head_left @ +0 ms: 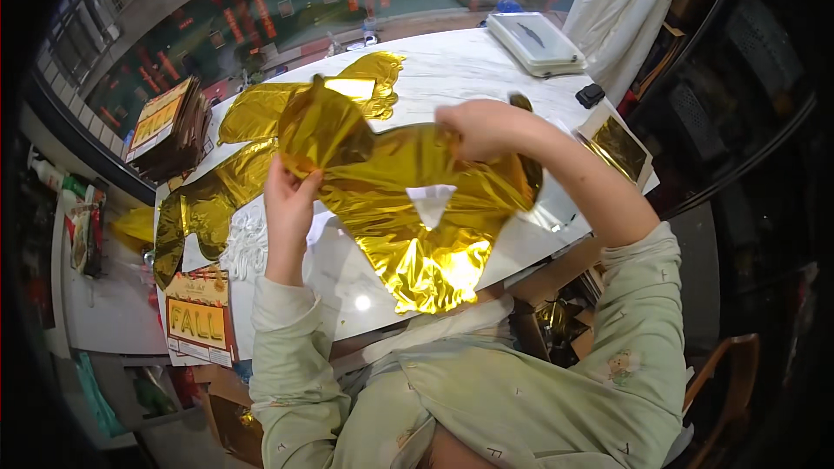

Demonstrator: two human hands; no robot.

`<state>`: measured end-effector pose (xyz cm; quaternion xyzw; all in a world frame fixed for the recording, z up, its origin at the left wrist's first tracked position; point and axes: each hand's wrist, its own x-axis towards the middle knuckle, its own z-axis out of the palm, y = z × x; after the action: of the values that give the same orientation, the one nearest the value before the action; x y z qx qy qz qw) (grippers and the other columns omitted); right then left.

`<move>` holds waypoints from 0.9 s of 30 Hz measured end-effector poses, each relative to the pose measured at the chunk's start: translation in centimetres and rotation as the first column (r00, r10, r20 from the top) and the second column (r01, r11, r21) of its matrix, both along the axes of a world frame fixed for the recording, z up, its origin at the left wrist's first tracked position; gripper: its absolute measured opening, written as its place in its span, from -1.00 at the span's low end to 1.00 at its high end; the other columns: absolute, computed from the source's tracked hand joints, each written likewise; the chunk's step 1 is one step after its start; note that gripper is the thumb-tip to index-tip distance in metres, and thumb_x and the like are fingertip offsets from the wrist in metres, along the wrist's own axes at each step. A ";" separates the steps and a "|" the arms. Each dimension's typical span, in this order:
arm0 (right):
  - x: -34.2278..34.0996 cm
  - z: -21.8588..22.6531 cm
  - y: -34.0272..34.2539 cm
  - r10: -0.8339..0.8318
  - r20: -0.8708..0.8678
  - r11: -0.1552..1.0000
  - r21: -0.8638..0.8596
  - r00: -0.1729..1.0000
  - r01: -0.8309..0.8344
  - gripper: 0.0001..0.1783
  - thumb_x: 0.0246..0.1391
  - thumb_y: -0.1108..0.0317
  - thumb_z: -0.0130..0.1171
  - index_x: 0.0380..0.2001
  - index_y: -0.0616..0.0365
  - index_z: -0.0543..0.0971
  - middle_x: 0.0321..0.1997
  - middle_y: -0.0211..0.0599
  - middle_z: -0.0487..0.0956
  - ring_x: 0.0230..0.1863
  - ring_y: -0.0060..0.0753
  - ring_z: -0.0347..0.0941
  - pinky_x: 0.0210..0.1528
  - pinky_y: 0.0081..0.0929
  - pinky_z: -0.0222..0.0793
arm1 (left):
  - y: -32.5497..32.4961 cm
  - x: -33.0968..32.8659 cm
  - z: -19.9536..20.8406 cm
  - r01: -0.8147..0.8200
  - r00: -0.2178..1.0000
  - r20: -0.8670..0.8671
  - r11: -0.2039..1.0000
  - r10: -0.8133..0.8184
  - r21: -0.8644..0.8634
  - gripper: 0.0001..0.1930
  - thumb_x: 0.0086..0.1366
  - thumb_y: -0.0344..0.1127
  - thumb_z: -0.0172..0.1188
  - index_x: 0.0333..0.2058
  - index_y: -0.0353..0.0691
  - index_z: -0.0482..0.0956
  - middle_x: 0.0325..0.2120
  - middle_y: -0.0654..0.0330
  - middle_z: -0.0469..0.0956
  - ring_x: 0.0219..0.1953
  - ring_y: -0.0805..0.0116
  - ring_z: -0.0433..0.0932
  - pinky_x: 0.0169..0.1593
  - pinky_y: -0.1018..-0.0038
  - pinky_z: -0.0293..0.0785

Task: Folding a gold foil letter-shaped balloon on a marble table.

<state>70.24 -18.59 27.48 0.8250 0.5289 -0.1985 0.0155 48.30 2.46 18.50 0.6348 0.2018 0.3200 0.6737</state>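
Observation:
A flat, shiny gold foil balloon (400,243), shaped like a letter A with a triangular hole, hangs spread over the front of the table. My left hand (291,204) pinches its left part between thumb and fingers, where the foil folds up. Bent fingers of my right hand (482,128) grip the upper edge towards the right; the fingertips are partly hidden and slightly blurred. Behind the left hand lie more flat gold foil balloons (248,115). Next to the left wrist is a tangled bundle of white strands (247,241).
A stack of printed cards (174,128) stands at the far left; more cards (199,320) lie at the near left edge. A clear-lidded case (539,45), a small black object (590,95) and a foil-filled packet (618,146) lie right. Below is a cardboard box (556,282).

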 end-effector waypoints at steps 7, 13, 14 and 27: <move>0.4 -9.0 6.5 0.082 0.356 0.932 0.303 0.931 -0.198 -0.52 -0.04 0.23 0.42 -0.04 0.02 0.50 -0.18 -0.18 0.64 -0.04 -0.04 0.57 -0.05 -0.09 0.46 | 6.2 -2.5 -6.9 -0.187 0.925 -0.176 0.805 0.338 0.564 -0.68 0.29 -0.55 0.21 0.00 -0.30 0.40 -0.15 0.13 0.59 -0.20 0.46 0.60 -0.21 0.54 0.52; -6.3 -9.7 -0.3 0.266 0.060 0.692 0.683 0.962 -0.234 -0.51 -0.09 0.16 0.47 -0.13 0.09 0.51 -0.14 -0.18 0.47 -0.06 -0.01 0.44 -0.06 -0.11 0.41 | 1.1 -3.7 -3.7 -0.182 0.786 -0.146 0.450 0.601 0.874 -0.65 0.28 -0.47 0.22 0.02 -0.41 0.43 -0.02 -0.15 0.54 0.02 -0.08 0.55 0.13 0.17 0.44; -8.0 -9.4 -2.1 0.379 -0.121 0.706 0.679 0.918 -0.202 -0.50 -0.09 0.14 0.48 -0.15 0.10 0.50 -0.14 -0.17 0.46 -0.08 0.00 0.43 -0.07 -0.11 0.41 | 0.0 -4.2 -2.6 -0.181 0.750 0.014 0.185 0.661 0.966 -0.63 0.29 -0.46 0.22 0.05 -0.41 0.43 0.05 -0.18 0.51 0.11 -0.12 0.50 0.22 0.10 0.39; -14.0 -11.9 -6.5 0.419 0.103 0.767 0.492 0.902 -0.412 -0.64 0.04 0.18 0.34 -0.17 0.17 0.61 -0.28 -0.31 0.59 -0.28 -0.24 0.56 -0.25 -0.23 0.54 | -3.7 -5.3 -1.2 0.674 0.704 -0.476 0.286 -0.527 0.681 -0.52 0.06 -0.18 0.48 -0.04 -0.16 0.60 0.18 0.09 0.52 0.21 -0.01 0.47 0.27 0.13 0.33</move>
<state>56.27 -25.09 15.63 0.6612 0.7313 -0.0507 -0.1595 42.96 -1.22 17.30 0.9205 -0.1731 0.0450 0.3474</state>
